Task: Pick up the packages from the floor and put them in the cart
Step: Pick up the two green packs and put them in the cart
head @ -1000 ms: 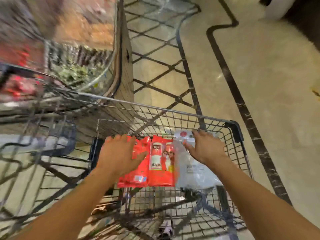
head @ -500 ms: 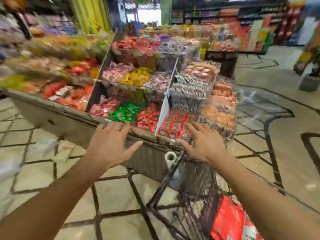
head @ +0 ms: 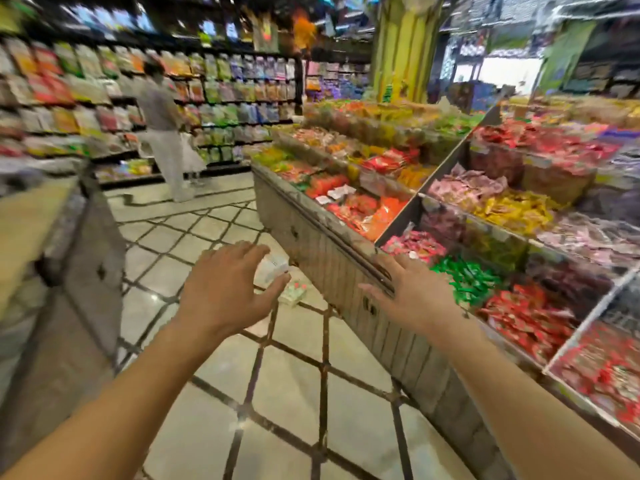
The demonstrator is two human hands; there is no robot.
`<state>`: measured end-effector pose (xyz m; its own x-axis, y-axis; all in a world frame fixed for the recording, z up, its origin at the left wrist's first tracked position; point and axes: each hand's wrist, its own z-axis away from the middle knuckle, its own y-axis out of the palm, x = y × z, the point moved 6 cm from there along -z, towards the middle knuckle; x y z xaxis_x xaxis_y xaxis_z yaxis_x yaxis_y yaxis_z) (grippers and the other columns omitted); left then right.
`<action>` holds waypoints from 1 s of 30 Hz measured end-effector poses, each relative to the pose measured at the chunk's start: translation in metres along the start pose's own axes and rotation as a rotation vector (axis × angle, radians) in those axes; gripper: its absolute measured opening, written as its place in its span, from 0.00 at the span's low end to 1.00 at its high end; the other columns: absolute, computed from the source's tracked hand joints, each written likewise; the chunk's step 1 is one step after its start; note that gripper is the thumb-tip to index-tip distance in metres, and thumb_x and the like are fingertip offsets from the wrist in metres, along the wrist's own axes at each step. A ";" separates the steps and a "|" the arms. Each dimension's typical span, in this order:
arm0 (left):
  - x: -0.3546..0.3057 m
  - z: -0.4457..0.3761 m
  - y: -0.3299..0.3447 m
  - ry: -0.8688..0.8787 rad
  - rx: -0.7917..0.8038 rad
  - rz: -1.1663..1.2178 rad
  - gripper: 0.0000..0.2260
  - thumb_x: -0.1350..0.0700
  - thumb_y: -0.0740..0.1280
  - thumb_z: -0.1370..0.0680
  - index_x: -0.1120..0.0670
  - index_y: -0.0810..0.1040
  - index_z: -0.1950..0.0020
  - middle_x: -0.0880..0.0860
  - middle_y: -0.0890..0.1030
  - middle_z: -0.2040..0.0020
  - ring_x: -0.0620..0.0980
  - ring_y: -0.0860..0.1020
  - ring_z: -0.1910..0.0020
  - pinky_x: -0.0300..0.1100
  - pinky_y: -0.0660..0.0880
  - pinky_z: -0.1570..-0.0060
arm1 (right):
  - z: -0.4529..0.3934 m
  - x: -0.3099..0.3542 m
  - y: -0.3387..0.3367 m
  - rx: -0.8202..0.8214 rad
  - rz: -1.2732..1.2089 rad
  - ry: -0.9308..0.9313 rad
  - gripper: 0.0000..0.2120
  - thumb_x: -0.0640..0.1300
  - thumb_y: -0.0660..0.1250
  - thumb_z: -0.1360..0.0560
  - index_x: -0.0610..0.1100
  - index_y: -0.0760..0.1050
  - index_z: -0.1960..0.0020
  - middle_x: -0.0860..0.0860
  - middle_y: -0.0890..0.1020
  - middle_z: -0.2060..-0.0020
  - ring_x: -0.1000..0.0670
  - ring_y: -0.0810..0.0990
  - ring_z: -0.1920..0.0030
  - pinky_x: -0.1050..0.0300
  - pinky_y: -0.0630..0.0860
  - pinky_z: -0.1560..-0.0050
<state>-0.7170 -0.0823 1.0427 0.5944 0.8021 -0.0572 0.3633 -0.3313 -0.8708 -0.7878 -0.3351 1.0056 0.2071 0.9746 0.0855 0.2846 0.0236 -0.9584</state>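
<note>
Two pale packages lie on the tiled floor by the foot of the candy stand: a white one (head: 273, 266) and, just in front of it, a smaller one with green and red print (head: 294, 292). My left hand (head: 225, 289) hovers in the air in front of them, fingers spread, holding nothing, and partly hides them. My right hand (head: 412, 296) is also spread and empty, held in front of the stand's wooden edge. The cart is out of view.
A long wooden candy stand (head: 346, 265) with bins of wrapped sweets fills the right side. Another wooden counter (head: 79, 254) stands at the left. A person (head: 162, 133) stands at the far shelves of snack bags. Tiled aisle floor (head: 277, 393) runs between the stands.
The view has swung up and left from the cart, where both hands rested on red and white packages, to the aisle. The cart has left the view; both hands are empty.
</note>
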 end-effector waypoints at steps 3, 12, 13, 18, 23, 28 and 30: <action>0.060 -0.028 0.019 -0.041 0.000 -0.018 0.32 0.34 0.57 0.25 0.56 0.84 0.38 0.57 0.86 0.46 0.61 0.84 0.48 0.56 0.80 0.48 | -0.074 0.046 0.029 0.015 0.001 -0.107 0.33 0.71 0.56 0.20 0.50 0.71 0.25 0.48 0.79 0.33 0.43 0.77 0.33 0.43 0.80 0.41; 0.213 -0.126 0.085 -0.197 -0.003 -0.070 0.23 0.42 0.68 0.27 0.55 0.85 0.39 0.53 0.86 0.50 0.58 0.85 0.54 0.52 0.81 0.57 | -0.285 0.137 0.097 0.019 -0.150 -0.317 0.30 0.68 0.60 0.19 0.53 0.69 0.23 0.53 0.78 0.31 0.48 0.76 0.31 0.50 0.77 0.40; 0.229 -0.137 0.094 -0.201 0.007 -0.082 0.23 0.42 0.69 0.27 0.55 0.85 0.39 0.53 0.87 0.50 0.58 0.85 0.54 0.51 0.81 0.58 | -0.306 0.144 0.105 0.023 -0.154 -0.324 0.30 0.68 0.60 0.19 0.53 0.69 0.23 0.53 0.78 0.31 0.48 0.76 0.31 0.50 0.77 0.40; 0.312 -0.187 0.141 -0.244 0.069 -0.157 0.26 0.39 0.65 0.25 0.55 0.84 0.37 0.54 0.86 0.46 0.59 0.84 0.49 0.55 0.79 0.50 | -0.403 0.183 0.152 0.063 -0.184 -0.347 0.33 0.69 0.61 0.20 0.53 0.68 0.21 0.53 0.75 0.28 0.47 0.74 0.29 0.47 0.77 0.37; 0.400 -0.243 0.207 -0.269 0.108 -0.220 0.28 0.36 0.62 0.25 0.54 0.83 0.36 0.55 0.85 0.43 0.59 0.82 0.43 0.57 0.76 0.43 | -0.503 0.229 0.216 0.094 -0.174 -0.373 0.35 0.71 0.60 0.21 0.54 0.66 0.20 0.53 0.72 0.25 0.47 0.73 0.28 0.46 0.75 0.34; 0.491 -0.306 0.292 -0.297 0.170 -0.156 0.26 0.39 0.62 0.26 0.56 0.84 0.39 0.54 0.85 0.48 0.60 0.83 0.47 0.55 0.75 0.47 | -0.600 0.257 0.293 0.174 -0.168 -0.309 0.34 0.69 0.60 0.21 0.53 0.67 0.21 0.52 0.73 0.26 0.46 0.74 0.28 0.45 0.76 0.36; 0.521 -0.330 0.327 -0.308 0.212 -0.136 0.26 0.39 0.61 0.26 0.56 0.84 0.40 0.54 0.85 0.49 0.60 0.83 0.48 0.54 0.75 0.48 | -0.635 0.261 0.320 0.196 -0.156 -0.286 0.34 0.70 0.60 0.21 0.53 0.68 0.21 0.52 0.74 0.26 0.45 0.76 0.30 0.45 0.78 0.38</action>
<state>-0.0515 0.0633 0.8897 0.2964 0.9537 -0.0504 0.2489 -0.1280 -0.9600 -0.0488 -0.2146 0.8943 -0.1022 0.9781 0.1814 0.1019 0.1917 -0.9762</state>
